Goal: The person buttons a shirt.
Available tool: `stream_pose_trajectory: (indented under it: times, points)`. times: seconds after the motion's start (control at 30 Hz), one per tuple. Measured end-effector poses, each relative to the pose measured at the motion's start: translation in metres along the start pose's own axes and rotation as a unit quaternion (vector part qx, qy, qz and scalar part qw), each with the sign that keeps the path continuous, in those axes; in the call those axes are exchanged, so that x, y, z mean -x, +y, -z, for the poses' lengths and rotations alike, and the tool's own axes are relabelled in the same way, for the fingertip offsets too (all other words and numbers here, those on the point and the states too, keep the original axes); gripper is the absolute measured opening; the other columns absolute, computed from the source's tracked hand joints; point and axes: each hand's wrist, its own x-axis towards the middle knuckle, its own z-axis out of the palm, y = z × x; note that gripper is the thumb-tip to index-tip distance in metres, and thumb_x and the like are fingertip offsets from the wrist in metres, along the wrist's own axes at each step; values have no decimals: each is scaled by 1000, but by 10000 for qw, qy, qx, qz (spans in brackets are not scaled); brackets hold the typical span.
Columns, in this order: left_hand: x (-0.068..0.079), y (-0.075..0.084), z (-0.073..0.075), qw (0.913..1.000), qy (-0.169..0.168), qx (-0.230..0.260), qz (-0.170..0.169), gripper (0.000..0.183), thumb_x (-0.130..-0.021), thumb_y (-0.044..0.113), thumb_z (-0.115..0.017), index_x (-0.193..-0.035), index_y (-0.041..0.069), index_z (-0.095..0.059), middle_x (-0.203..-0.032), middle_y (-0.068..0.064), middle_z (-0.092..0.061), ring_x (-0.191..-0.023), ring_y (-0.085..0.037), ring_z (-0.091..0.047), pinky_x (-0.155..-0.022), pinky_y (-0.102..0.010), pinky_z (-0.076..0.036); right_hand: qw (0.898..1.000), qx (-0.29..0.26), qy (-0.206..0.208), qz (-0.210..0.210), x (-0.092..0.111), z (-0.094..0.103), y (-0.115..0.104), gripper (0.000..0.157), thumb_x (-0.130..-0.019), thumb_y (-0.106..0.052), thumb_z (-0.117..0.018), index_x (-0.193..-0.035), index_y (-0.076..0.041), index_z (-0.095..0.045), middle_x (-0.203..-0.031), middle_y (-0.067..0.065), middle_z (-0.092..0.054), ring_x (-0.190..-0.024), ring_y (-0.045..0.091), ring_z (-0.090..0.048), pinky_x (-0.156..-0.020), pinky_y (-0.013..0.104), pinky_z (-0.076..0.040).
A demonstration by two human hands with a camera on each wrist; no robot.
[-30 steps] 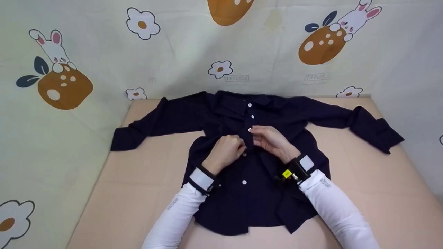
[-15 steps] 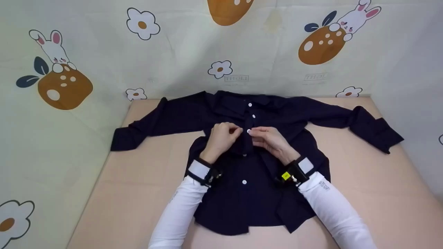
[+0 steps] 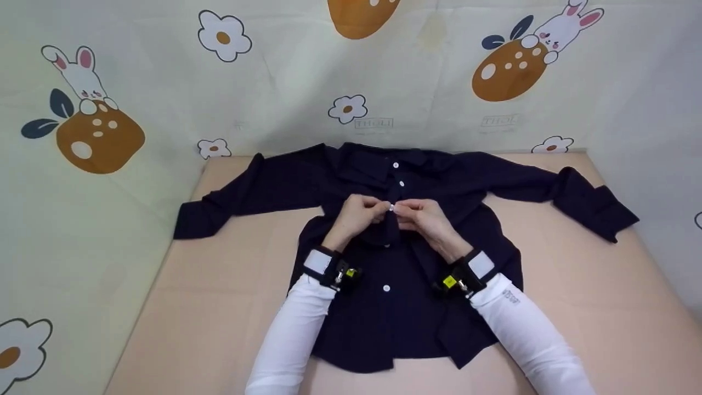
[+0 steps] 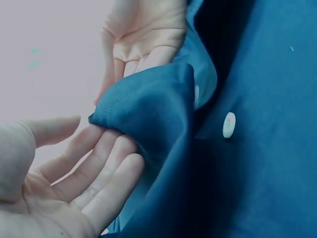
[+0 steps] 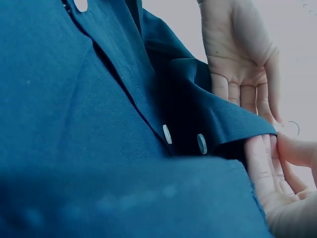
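Note:
A dark navy button-up shirt [image 3: 378, 318] lies spread out, collar away from me. In the head view my left hand [image 3: 356, 216] and right hand [image 3: 430, 222] meet at its front placket, with a small white button [image 3: 391, 208] between their fingertips. My right thumb and fingers pinch the raised placket edge. The left hand's curled fingers hold the cloth from below, thumb close to the edge. Both wrist views show the lifted fold [image 4: 143, 104] across the fingers. Another white button [image 4: 229, 125] sits on the cloth below it. Where cloth covers the fingers, they are hidden.
Both sleeves stretch sideways, the left sleeve [image 3: 219, 211] and the right sleeve [image 3: 592, 203], over a pale peach table [image 3: 219, 307]. A cream backdrop [image 3: 285, 60] with rabbits and flowers stands behind and at the sides. More buttons [image 3: 396, 165] run along the placket.
My left hand has moved up the placket from lower down and come to the button beside my right hand. The right hand has stayed almost in place at the placket.

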Motion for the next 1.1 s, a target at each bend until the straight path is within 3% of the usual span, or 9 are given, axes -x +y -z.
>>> stream_pose_trajectory:
  times: [0.3, 0.4, 0.43, 0.5, 0.6, 0.63, 0.77, 0.93, 1.1]
  points:
    - [-1, -6, -5, 9988, 159, 401, 249, 18, -93, 10, -73, -96, -6, -79, -74, -5, -73, -63, -7, -65, -64, -21, -58, 9993, 368, -19, -107, 1, 3, -1, 27, -98, -4, -68, -119, 12, -69, -90, 4, -78, -79, 13, -76, -74, 26, -63]
    - [-2, -8, -6, 9978, 352, 492, 273, 17, -92, 10, -74, -94, -6, -79, -71, 0, -69, -61, -6, -64, -61, -19, -56, 9900, 1337, -190, 400, 5, 7, -9, 29, -98, -7, -69, -119, 12, -70, -93, 10, -79, -78, 11, -75, -73, 24, -62]
    - [-2, -8, -7, 9975, 401, 518, 283, 17, -91, 10, -74, -93, -6, -79, -70, 1, -69, -60, -6, -63, -61, -19, -56, 9778, 1953, -196, 736, 7, 8, -12, 28, -97, -9, -70, -118, 10, -72, -94, 11, -79, -79, 11, -75, -74, 24, -61]
    - [-3, -9, -7, 9970, 463, 544, 291, 18, -91, 10, -74, -93, -6, -79, -70, 2, -68, -60, -5, -63, -61, -19, -56, 9292, 3394, -116, 1457, 14, 10, -19, 26, -96, -14, -74, -113, 6, -76, -97, 13, -80, -81, 14, -75, -75, 28, -61]
    - [-3, -10, -7, 9975, 516, 393, 266, 18, -91, 12, -75, -93, -5, -80, -70, 3, -69, -59, -5, -63, -61, -19, -56, 8200, 5268, 60, 2236, 27, 11, -25, 28, -91, -24, -79, -106, 0, -80, -97, 15, -79, -83, 25, -75, -76, 41, -60]
    - [-3, -10, -7, 9978, 525, 326, 250, 18, -91, 13, -75, -93, -4, -80, -70, 3, -69, -59, -4, -63, -61, -19, -55, 7906, 5661, 0, 2333, 31, 9, -25, 30, -90, -27, -80, -104, -1, -80, -96, 15, -79, -84, 30, -75, -76, 46, -59]
    - [-2, -10, -6, 9981, 577, 111, 183, 18, -91, 15, -75, -92, -2, -81, -70, 1, -70, -58, -4, -62, -60, -19, -54, 7134, 6609, -266, 2315, 42, 2, -19, 37, -83, -36, -85, -80, -1, -75, -77, 16, -73, -69, 38, -70, -66, 54, -57]
    - [-2, -10, -6, 9982, 569, 84, 172, 19, -91, 15, -75, -92, -3, -80, -68, 2, -70, -57, -4, -61, -59, -18, -53, 6643, 7098, -166, 2337, 43, -5, -4, 38, -80, -30, -87, -68, 0, -68, -68, 18, -68, -60, 38, -66, -56, 53, -56]
    - [-3, -11, -7, 9982, 572, 3, 184, 19, -91, 16, -75, -92, -2, -81, -67, 3, -69, -57, -3, -61, -59, -17, -52, 6566, 7130, 54, 2458, 31, -8, 1, 32, -80, -23, -84, -68, 1, -67, -69, 21, -68, -63, 41, -68, -55, 53, -57]
